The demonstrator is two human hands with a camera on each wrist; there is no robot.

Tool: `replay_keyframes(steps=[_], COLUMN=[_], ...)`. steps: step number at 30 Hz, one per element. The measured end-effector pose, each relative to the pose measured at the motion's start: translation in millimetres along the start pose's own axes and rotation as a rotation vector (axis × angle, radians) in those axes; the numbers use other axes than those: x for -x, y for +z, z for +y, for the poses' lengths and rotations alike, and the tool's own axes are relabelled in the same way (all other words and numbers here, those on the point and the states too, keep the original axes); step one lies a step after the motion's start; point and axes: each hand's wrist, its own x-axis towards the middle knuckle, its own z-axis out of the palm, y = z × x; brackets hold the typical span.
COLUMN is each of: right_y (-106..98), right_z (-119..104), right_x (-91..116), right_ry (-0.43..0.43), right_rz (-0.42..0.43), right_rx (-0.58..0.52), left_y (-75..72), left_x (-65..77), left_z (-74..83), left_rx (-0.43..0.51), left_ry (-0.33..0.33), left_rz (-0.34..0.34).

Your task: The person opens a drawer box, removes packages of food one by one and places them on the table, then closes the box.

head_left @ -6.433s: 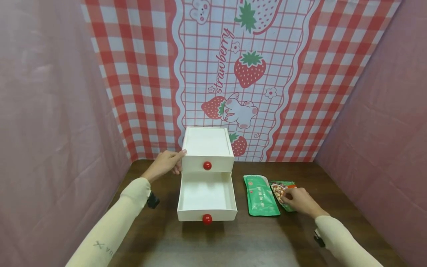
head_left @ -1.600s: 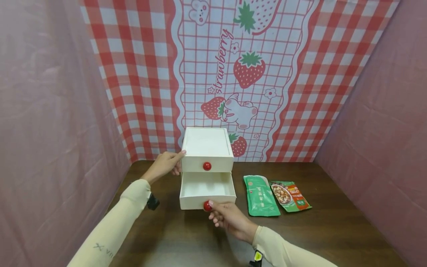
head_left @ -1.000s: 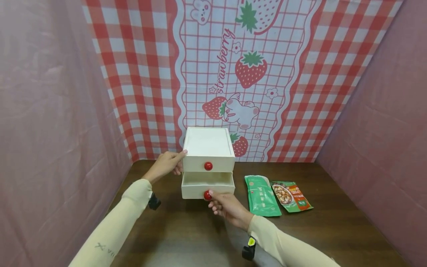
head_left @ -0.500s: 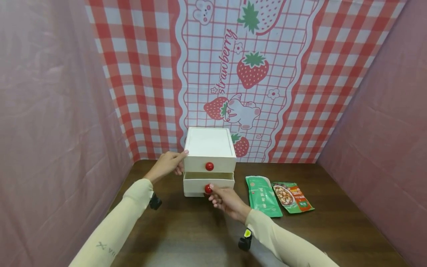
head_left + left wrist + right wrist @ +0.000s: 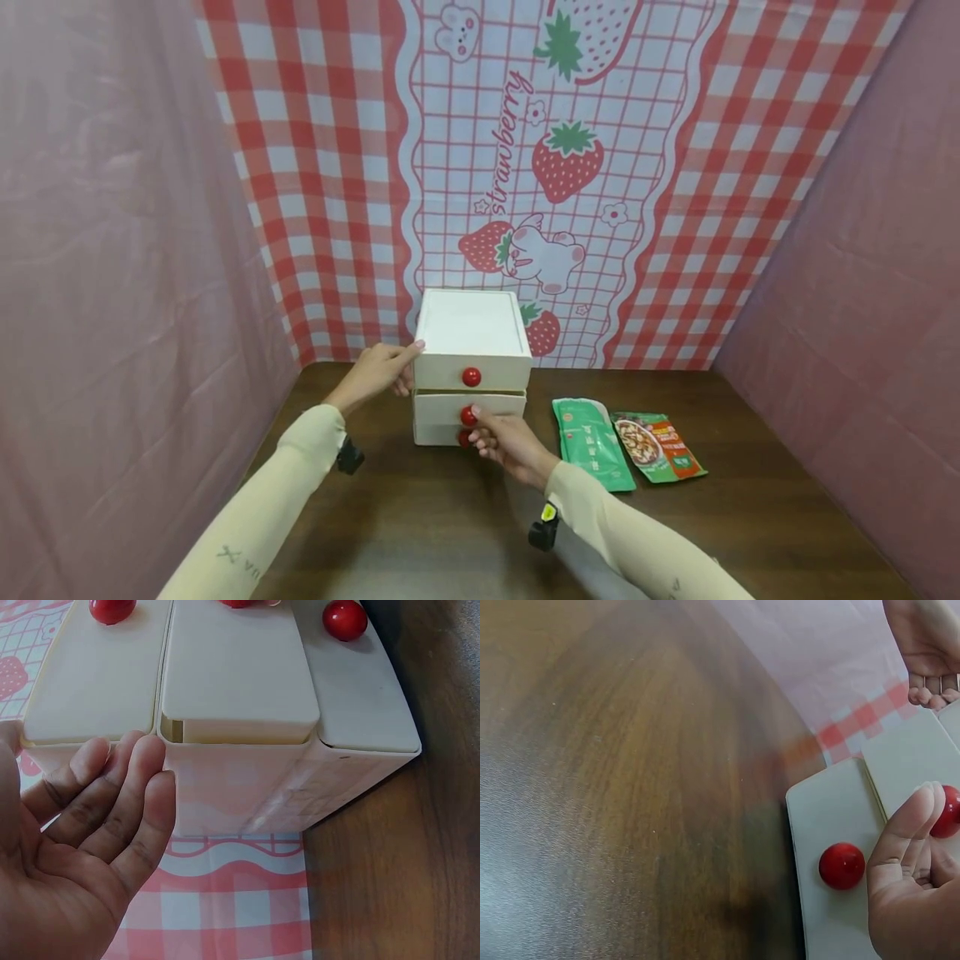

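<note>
A small white drawer cabinet [image 5: 471, 325] with red knobs stands against the back cloth. Its middle drawer [image 5: 441, 410] is almost fully in, and its front juts slightly from the frame in the left wrist view. My right hand [image 5: 513, 446] pinches that drawer's red knob [image 5: 468, 415] with thumb and fingertips. The bottom red knob [image 5: 841, 865] shows just beside this hand in the right wrist view. At the cabinet's left side, my left hand [image 5: 90, 832] rests with loosely bent fingertips on the side wall and the thumb at the top front corner.
Right of the cabinet lie a green pouch [image 5: 592, 446] and a smaller green and orange food packet [image 5: 660, 447] on the dark wooden table [image 5: 420, 533]. Pink curtains [image 5: 832, 275] border both sides, and a strawberry-print checked cloth [image 5: 337, 208] hangs behind.
My right hand left the food packet and took the middle drawer's knob. That drawer, wide open and bare inside before, has slid back nearly into the cabinet. My left hand has stayed put.
</note>
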Motion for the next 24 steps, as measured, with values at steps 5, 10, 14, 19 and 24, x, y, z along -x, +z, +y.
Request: replay_keyframes(steps=[5, 10, 14, 19, 24], right_y=[0, 0, -1, -1, -1], right_z=[0, -1, -1, -1, 0], right_x=[-5, -8, -10, -11, -12], right_ry=[0.005, 0.019, 0.024, 0.036, 0.027], right_rz=[0.022, 0.040, 0.050, 0.055, 0.054], right_rx=[-0.012, -0.013, -0.026, -0.027, -0.026], left_y=[-0.1, -0.9, -0.4, -0.1, -0.3], left_x=[0.4, -0.1, -0.3, -0.2, -0.3], left_z=[-1.6, -1.1, -0.5, -1.4, -2.2], left_rx=[0.003, 0.003, -0.003, -0.012, -0.014], left_ry=[-0.001, 0.002, 0.000, -0.005, -0.002], left_rz=[-0.005, -0.005, -0.004, -0.005, -0.004])
